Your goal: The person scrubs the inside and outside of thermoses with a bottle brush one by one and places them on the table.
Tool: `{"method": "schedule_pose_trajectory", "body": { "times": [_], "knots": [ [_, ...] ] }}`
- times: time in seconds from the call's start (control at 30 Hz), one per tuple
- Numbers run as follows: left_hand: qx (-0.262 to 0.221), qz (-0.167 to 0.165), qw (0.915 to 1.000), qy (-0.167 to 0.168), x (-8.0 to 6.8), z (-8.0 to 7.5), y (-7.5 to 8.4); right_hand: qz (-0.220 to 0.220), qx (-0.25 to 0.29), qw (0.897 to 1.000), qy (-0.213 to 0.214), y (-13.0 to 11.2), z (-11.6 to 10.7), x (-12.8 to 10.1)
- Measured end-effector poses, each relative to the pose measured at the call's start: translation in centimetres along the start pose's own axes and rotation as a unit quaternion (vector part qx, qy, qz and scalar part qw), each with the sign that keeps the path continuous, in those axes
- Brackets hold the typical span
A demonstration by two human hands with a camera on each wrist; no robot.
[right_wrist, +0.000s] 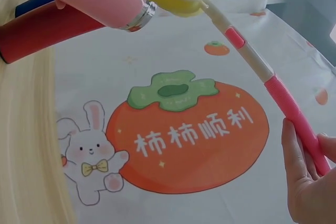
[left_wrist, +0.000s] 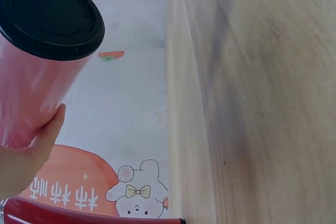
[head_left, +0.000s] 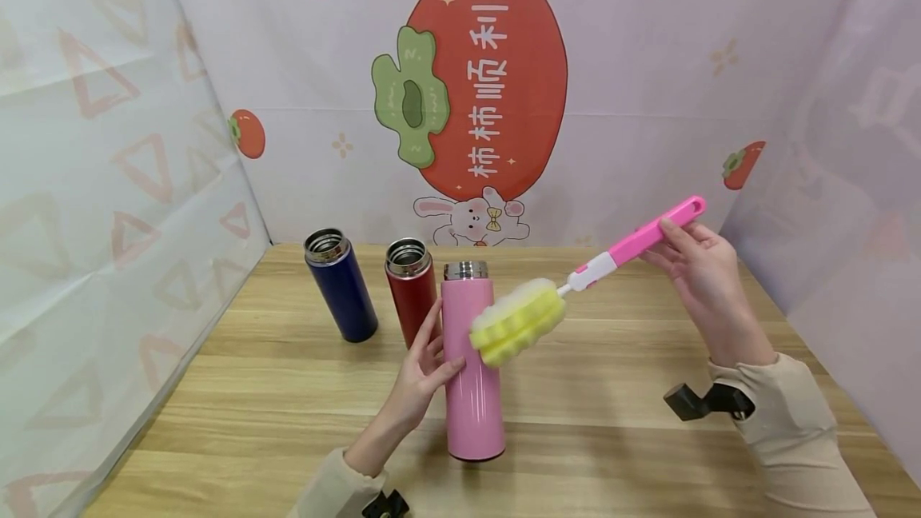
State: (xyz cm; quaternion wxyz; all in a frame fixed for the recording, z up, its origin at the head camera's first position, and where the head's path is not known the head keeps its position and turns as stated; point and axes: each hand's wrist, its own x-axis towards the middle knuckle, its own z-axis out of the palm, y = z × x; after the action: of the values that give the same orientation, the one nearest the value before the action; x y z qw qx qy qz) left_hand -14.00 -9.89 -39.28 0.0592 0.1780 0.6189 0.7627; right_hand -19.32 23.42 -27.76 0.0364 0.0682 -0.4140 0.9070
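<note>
My left hand (head_left: 422, 374) grips a pink thermos bottle (head_left: 471, 414) around its middle, the thumb across the front. The bottle is uncapped, with a bare steel neck at the top. Its black base (left_wrist: 52, 17) shows in the left wrist view, raised off the table. In my right hand (head_left: 708, 282) is the pink handle of a bottle brush (head_left: 636, 243), pinched between thumb and fingers. The brush slopes down to the left, and its yellow and white sponge head (head_left: 518, 322) overlaps the bottle's upper side in the head view.
Behind my left hand stands a red thermos bottle (head_left: 412, 290), uncapped, partly hidden by the hand and the pink bottle. Farther left is an open dark blue bottle (head_left: 341, 294). The wooden table (head_left: 288, 414) is bordered by printed cloth walls (head_left: 633, 102) at the back and sides.
</note>
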Motion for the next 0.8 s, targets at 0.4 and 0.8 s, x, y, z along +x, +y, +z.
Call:
{"method": "schedule_pose_trajectory", "body": {
  "times": [0.4, 0.8],
  "knots": [
    [-0.021, 0.016, 0.9997, -0.001, 0.2, 0.2, 0.3, 0.026, -0.041, 0.996, -0.079, 1.8, -0.8, -1.0],
    [-0.039, 0.009, 0.9991, 0.011, 0.3, 0.1, 0.6, 0.049, -0.061, 0.99, -0.115, 3.0, -0.9, -1.5]
  ]
}}
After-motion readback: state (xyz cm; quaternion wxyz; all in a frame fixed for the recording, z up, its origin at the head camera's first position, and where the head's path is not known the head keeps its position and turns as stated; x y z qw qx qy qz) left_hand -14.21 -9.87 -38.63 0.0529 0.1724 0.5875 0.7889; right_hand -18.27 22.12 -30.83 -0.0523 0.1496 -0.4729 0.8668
